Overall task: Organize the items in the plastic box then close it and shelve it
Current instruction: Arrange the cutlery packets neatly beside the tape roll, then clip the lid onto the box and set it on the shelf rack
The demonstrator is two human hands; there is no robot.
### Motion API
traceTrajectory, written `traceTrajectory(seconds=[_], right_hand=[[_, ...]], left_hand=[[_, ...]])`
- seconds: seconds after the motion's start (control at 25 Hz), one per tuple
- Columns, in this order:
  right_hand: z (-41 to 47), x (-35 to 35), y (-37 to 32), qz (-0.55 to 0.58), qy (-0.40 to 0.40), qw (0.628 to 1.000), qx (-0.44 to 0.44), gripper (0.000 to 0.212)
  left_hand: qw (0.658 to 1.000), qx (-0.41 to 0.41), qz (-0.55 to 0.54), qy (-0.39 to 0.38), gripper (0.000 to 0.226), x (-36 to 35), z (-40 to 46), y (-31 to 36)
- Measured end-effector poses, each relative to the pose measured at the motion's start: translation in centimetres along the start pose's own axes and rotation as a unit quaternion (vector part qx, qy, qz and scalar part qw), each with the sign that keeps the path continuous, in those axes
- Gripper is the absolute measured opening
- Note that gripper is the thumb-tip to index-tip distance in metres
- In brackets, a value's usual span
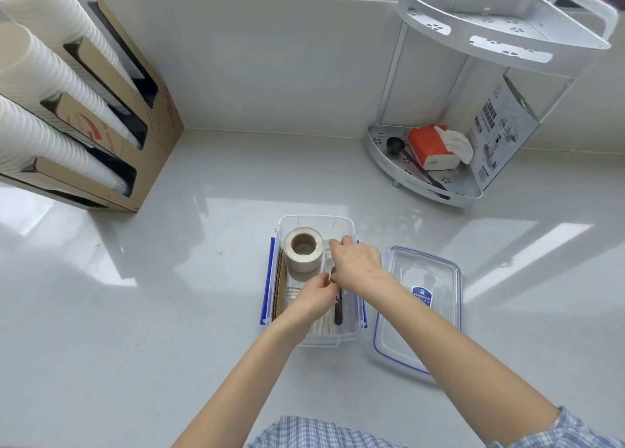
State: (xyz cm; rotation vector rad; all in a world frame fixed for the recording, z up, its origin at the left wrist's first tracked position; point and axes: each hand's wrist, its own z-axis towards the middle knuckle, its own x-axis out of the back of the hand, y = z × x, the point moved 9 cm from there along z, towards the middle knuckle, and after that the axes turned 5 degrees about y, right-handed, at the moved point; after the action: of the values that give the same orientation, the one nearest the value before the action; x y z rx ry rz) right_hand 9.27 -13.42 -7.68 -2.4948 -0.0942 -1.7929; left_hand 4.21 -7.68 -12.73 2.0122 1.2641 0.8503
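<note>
- Nearest the camera, a checked sleeve (324, 432) and two bare forearms reach forward over the pale surface (135, 312).
- The plastic box (316, 222) stands open mid-surface, long axis running away from the person; its lid (419, 312) lies flat just right of it, nearer the right arm.
- A tape roll (303, 248) stands at the box's far left.
- Right hand (356, 265) sits curled over the box's middle, fingers bent down; whether it grips anything I cannot tell.
- Left hand (316, 295) pinches at slim sticks (338, 307) lying lengthwise along the box.
</note>
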Motion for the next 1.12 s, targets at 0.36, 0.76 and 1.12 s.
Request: traceTrajectory(seconds=[0.36, 0.76, 1.12], right_hand=[[-1.7, 3.2, 6.7, 0.333, 0.2, 0.917, -0.09, 0.03], [-7.6, -3.0, 18.2, 0.376, 0.168, 0.86, -0.301, 0.033], [-10.4, -8.1, 20.3, 0.33, 0.098, 0.859, -0.378, 0.041]], left_hand=[[0.997, -0.054, 0.024, 0.05, 0.052, 1.0, -1.3, 3.0], [0.984, -0.133, 0.113, 0.031, 0.046, -5.1, -1.9, 8.2], [0.974, -0.014, 0.228, -0.006, 0.067, -11.0, -0.9, 3.2]])
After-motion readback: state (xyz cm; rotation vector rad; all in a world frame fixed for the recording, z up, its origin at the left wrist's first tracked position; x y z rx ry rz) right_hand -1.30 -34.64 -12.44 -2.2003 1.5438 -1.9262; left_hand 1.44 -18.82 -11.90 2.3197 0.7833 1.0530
